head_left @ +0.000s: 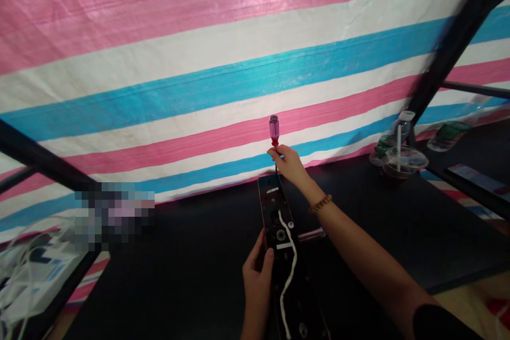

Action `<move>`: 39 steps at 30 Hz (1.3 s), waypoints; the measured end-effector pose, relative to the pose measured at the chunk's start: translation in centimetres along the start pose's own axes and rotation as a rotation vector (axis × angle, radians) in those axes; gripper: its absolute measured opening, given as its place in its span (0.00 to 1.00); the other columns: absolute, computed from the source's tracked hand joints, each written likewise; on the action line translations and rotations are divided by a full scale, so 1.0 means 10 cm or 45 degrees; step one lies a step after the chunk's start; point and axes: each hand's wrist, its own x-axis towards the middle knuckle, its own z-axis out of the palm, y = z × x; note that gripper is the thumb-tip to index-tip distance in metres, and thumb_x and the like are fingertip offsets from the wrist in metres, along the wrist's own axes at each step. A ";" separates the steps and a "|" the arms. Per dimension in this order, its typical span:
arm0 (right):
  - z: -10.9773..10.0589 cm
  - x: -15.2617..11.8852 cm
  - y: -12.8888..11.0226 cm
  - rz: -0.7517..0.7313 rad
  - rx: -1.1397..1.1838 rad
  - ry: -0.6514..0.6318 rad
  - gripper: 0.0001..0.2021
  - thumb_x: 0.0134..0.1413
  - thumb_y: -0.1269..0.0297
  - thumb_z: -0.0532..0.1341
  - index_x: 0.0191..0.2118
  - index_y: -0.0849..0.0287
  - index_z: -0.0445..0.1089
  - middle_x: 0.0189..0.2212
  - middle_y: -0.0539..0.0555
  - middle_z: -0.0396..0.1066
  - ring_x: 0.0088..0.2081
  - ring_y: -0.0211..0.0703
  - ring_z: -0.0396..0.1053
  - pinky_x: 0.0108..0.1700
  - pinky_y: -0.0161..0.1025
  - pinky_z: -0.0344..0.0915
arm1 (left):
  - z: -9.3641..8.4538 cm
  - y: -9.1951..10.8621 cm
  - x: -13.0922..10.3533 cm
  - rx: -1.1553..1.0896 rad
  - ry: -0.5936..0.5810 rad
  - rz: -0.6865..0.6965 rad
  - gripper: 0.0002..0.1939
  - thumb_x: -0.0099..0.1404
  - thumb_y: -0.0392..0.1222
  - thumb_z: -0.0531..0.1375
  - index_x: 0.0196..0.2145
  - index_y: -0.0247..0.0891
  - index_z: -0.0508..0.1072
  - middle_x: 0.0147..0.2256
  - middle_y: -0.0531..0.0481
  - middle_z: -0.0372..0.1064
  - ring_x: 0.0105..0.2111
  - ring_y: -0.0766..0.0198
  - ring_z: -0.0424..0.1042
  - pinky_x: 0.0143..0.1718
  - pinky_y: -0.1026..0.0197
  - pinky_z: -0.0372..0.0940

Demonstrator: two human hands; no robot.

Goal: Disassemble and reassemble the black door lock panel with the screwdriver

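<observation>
A long black panel-like device (283, 276) lies on the dark table, its far end pointing away from me. Along its face runs a white cable (292, 265), beside small round fittings and pale labels. My left hand (258, 271) grips the device's left edge, thumb on top and fingers at the side. Above the far end, my right hand (285, 159) pinches the shaft of a screwdriver (274, 128) with a clear pinkish handle and red collar. The screwdriver stands nearly upright, its shaft reaching down to the device's far end; whether the tip touches a screw cannot be made out.
Another clear-handled tool (312, 235) lies right of the device. A plastic cup with a straw (404, 162) and a bottle (403, 126) stand at the right. White boxes and cables (43, 276) are at the left. A striped tarp (223, 85) hangs behind the black table (179, 265).
</observation>
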 end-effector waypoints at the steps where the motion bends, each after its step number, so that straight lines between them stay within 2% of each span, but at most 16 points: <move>1: 0.00 0.01 0.01 0.009 0.002 0.018 0.11 0.59 0.57 0.58 0.30 0.56 0.71 0.28 0.52 0.72 0.32 0.42 0.70 0.37 0.39 0.67 | 0.00 0.01 0.00 0.004 0.004 -0.007 0.31 0.52 0.50 0.70 0.52 0.37 0.76 0.53 0.41 0.73 0.55 0.45 0.70 0.57 0.48 0.65; 4: 0.00 0.03 0.05 0.151 0.120 0.061 0.07 0.53 0.58 0.64 0.31 0.55 0.70 0.24 0.48 0.71 0.27 0.41 0.71 0.34 0.39 0.68 | 0.02 0.05 -0.01 -0.004 0.004 -0.020 0.30 0.51 0.49 0.70 0.52 0.38 0.77 0.52 0.41 0.74 0.56 0.45 0.70 0.57 0.47 0.65; 6: 0.00 0.03 0.05 0.219 0.247 0.014 0.05 0.52 0.61 0.64 0.32 0.55 0.69 0.24 0.48 0.72 0.26 0.41 0.72 0.32 0.38 0.70 | 0.02 0.06 -0.01 -0.011 -0.008 -0.021 0.30 0.52 0.48 0.70 0.52 0.38 0.76 0.53 0.41 0.74 0.56 0.45 0.70 0.58 0.47 0.65; 8: 0.00 0.02 0.03 0.194 0.315 -0.056 0.03 0.55 0.64 0.61 0.34 0.55 0.70 0.28 0.50 0.75 0.29 0.42 0.75 0.35 0.39 0.71 | 0.01 0.06 -0.01 -0.006 -0.012 -0.016 0.30 0.52 0.49 0.70 0.52 0.38 0.76 0.53 0.41 0.73 0.56 0.45 0.69 0.58 0.47 0.64; 11: 0.00 0.02 -0.03 0.130 0.248 -0.072 0.06 0.57 0.65 0.56 0.36 0.56 0.70 0.32 0.53 0.76 0.34 0.42 0.75 0.37 0.39 0.72 | 0.00 0.04 0.00 0.000 -0.011 -0.008 0.30 0.52 0.49 0.70 0.52 0.38 0.76 0.53 0.41 0.73 0.56 0.45 0.69 0.58 0.47 0.65; 14: -0.01 0.02 -0.06 0.125 0.118 0.007 0.04 0.55 0.62 0.60 0.33 0.56 0.70 0.31 0.53 0.75 0.33 0.44 0.74 0.35 0.38 0.71 | 0.00 0.03 0.00 0.001 -0.014 0.002 0.30 0.52 0.49 0.70 0.52 0.37 0.76 0.53 0.41 0.73 0.56 0.45 0.70 0.57 0.48 0.66; 17: 0.00 0.03 -0.04 0.182 0.168 0.083 0.04 0.51 0.63 0.63 0.31 0.56 0.68 0.26 0.50 0.73 0.28 0.42 0.73 0.32 0.38 0.71 | 0.00 0.05 0.00 0.005 -0.015 0.009 0.30 0.52 0.50 0.70 0.52 0.37 0.76 0.53 0.41 0.73 0.56 0.45 0.70 0.56 0.49 0.67; 20: 0.01 0.03 0.00 0.216 0.275 0.037 0.02 0.52 0.65 0.62 0.31 0.55 0.68 0.26 0.49 0.73 0.26 0.42 0.73 0.31 0.38 0.71 | 0.01 0.07 0.00 0.004 -0.007 -0.003 0.30 0.51 0.50 0.71 0.51 0.37 0.77 0.52 0.41 0.74 0.55 0.45 0.70 0.56 0.49 0.67; 23: 0.01 0.02 -0.01 0.168 0.289 -0.061 0.04 0.56 0.67 0.57 0.34 0.56 0.69 0.29 0.51 0.76 0.32 0.43 0.76 0.37 0.40 0.72 | 0.02 0.08 -0.01 0.002 0.005 -0.012 0.30 0.50 0.49 0.71 0.51 0.37 0.77 0.51 0.41 0.74 0.55 0.45 0.71 0.56 0.48 0.67; 25: 0.00 0.02 -0.03 0.136 0.224 -0.063 0.05 0.56 0.67 0.56 0.36 0.57 0.70 0.31 0.53 0.76 0.35 0.43 0.76 0.40 0.40 0.71 | 0.02 0.08 -0.01 0.002 0.004 -0.012 0.30 0.50 0.49 0.71 0.51 0.37 0.77 0.52 0.41 0.74 0.55 0.45 0.70 0.57 0.48 0.66; 28: 0.00 0.02 -0.05 0.110 0.103 0.017 0.04 0.54 0.64 0.61 0.33 0.57 0.71 0.29 0.52 0.75 0.32 0.43 0.74 0.37 0.39 0.70 | 0.02 0.08 -0.01 -0.015 -0.003 -0.013 0.30 0.50 0.48 0.71 0.51 0.37 0.77 0.52 0.40 0.74 0.54 0.45 0.71 0.56 0.48 0.67; 30: 0.00 0.02 -0.04 0.144 0.122 0.049 0.04 0.52 0.63 0.63 0.31 0.57 0.70 0.26 0.50 0.73 0.28 0.42 0.72 0.35 0.38 0.70 | 0.02 0.08 -0.01 -0.028 -0.001 -0.014 0.30 0.50 0.47 0.71 0.51 0.37 0.77 0.52 0.39 0.74 0.54 0.44 0.71 0.55 0.48 0.68; 33: -0.01 0.04 0.00 0.188 0.229 -0.002 0.03 0.54 0.66 0.60 0.34 0.57 0.71 0.27 0.50 0.75 0.29 0.41 0.74 0.36 0.38 0.71 | 0.02 0.07 0.00 -0.027 0.006 -0.013 0.30 0.49 0.47 0.71 0.50 0.37 0.78 0.51 0.40 0.74 0.54 0.45 0.72 0.56 0.48 0.67; 36: -0.02 0.04 -0.01 0.166 0.264 -0.060 0.08 0.57 0.69 0.56 0.39 0.58 0.71 0.31 0.52 0.77 0.32 0.41 0.76 0.39 0.39 0.71 | 0.01 0.06 0.01 -0.033 0.009 -0.007 0.29 0.49 0.47 0.71 0.50 0.37 0.78 0.51 0.40 0.75 0.53 0.45 0.72 0.56 0.49 0.67; 39: -0.05 0.04 -0.05 0.131 0.168 -0.038 0.06 0.56 0.66 0.58 0.38 0.59 0.71 0.29 0.52 0.75 0.31 0.41 0.74 0.35 0.37 0.70 | 0.01 0.06 0.01 -0.042 0.009 0.001 0.29 0.49 0.47 0.72 0.50 0.37 0.78 0.50 0.40 0.75 0.52 0.45 0.73 0.54 0.49 0.69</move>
